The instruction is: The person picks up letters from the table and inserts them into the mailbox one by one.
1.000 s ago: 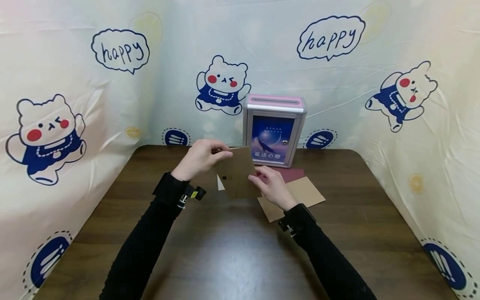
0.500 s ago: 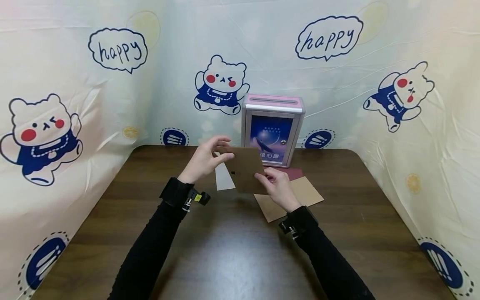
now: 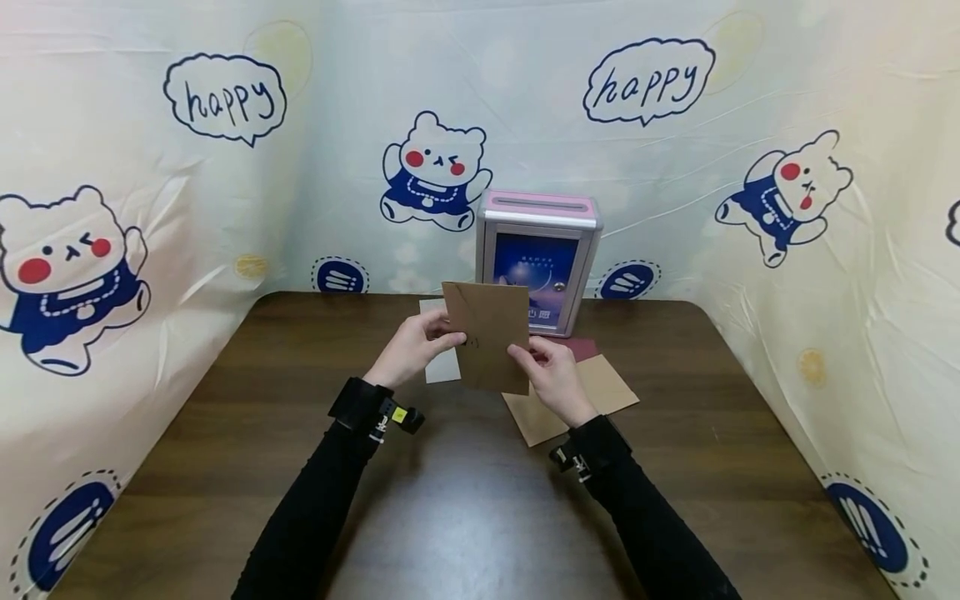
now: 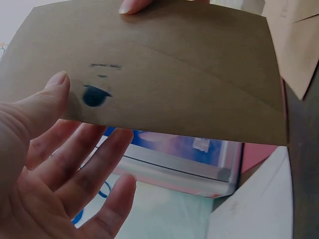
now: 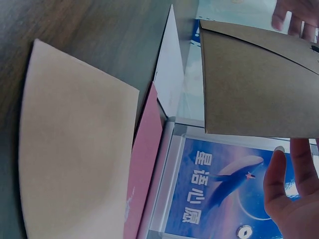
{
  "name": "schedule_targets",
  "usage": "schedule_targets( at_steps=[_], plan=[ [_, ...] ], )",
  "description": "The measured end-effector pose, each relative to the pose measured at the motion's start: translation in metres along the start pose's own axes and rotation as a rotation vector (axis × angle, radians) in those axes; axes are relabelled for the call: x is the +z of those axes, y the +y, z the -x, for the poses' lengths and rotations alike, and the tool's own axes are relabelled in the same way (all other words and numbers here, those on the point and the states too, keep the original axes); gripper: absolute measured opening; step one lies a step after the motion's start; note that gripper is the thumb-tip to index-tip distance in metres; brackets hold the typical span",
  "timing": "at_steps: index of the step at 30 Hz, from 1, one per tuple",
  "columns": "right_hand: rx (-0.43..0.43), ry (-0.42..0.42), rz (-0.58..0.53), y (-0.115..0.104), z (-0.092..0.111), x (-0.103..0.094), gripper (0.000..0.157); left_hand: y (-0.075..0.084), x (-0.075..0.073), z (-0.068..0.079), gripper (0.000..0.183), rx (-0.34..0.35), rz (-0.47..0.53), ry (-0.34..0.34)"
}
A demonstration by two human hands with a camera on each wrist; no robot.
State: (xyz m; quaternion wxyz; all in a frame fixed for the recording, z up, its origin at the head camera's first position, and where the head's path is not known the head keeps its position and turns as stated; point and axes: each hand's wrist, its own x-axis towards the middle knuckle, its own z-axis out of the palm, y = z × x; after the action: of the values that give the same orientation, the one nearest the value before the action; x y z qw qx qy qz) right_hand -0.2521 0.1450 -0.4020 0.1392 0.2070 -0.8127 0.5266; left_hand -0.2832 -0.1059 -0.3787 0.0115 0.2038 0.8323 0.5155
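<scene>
Both hands hold a brown kraft envelope (image 3: 487, 371) upright above the table, in front of a metal-framed box (image 3: 590, 250). My left hand (image 3: 408, 350) pinches its left edge, thumb on the near face and fingers behind. On the opposite edge, my right hand (image 3: 558, 379) pinches it the same way. A small dark printed mark (image 4: 95, 95) shows close to the left thumb (image 4: 52, 97). A slanting flap line (image 5: 254, 42) crosses the paper in the right wrist view. Most of the right thumb is out of sight in the wrist views.
Beneath the right hand lies a tan envelope (image 3: 611, 387), partly over a dark red one (image 3: 583, 346). A white envelope (image 3: 442, 369) lies behind the left hand. The box has a slotted pink top (image 3: 536, 202) and a lock (image 3: 559, 287). A printed cloth (image 3: 322, 167) hangs behind the table (image 3: 450, 500).
The left hand has slid down from the envelope's upper corner to its left edge. The envelope has turned more upright, and more of the white envelope shows. The right hand keeps its hold.
</scene>
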Motion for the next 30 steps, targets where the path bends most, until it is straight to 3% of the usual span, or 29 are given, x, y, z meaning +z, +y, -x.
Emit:
schedule_targets(
  at_steps=[6,8,23,30],
  plan=[
    [-0.023,-0.047,-0.07,-0.027,0.0,0.003,0.022,-0.007,-0.001,0.01,0.03,-0.007,-0.03,0.019],
    [-0.023,-0.043,-0.069,-0.029,0.001,0.003,0.027,-0.008,0.001,0.011,0.03,-0.003,-0.024,0.011],
    [0.047,-0.027,-0.048,-0.029,0.002,-0.015,0.016,0.001,0.014,0.001,0.026,0.027,-0.045,0.002],
    [0.006,-0.021,-0.031,-0.036,-0.003,-0.028,0.021,0.013,0.013,-0.01,0.02,0.082,-0.068,0.012]
  ],
)
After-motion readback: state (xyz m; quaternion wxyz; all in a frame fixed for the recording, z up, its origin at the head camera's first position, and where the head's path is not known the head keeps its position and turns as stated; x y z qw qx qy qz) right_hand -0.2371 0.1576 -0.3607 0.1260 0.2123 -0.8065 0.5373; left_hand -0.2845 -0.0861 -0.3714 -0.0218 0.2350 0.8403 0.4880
